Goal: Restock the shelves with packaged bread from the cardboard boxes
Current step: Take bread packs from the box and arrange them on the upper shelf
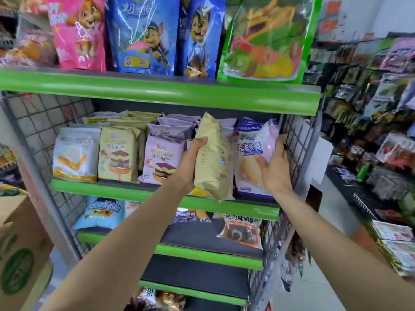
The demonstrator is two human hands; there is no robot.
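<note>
Head view: the middle shelf (116,189) is nearly full, while the lower shelf (202,239) has bare room. The left hand (190,162) grips a tan bag (212,158) edge-on at the gap; the right hand (272,162), fingers relaxed, presses the white bag (251,153) toward the wire side panel (294,140). The box (20,243) stands left.

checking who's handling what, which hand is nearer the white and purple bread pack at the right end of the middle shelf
Right. The right hand lies against the white and purple bread pack, fingers on its right edge. The left hand is apart from it to the left, gripping a beige bread bag.
</note>
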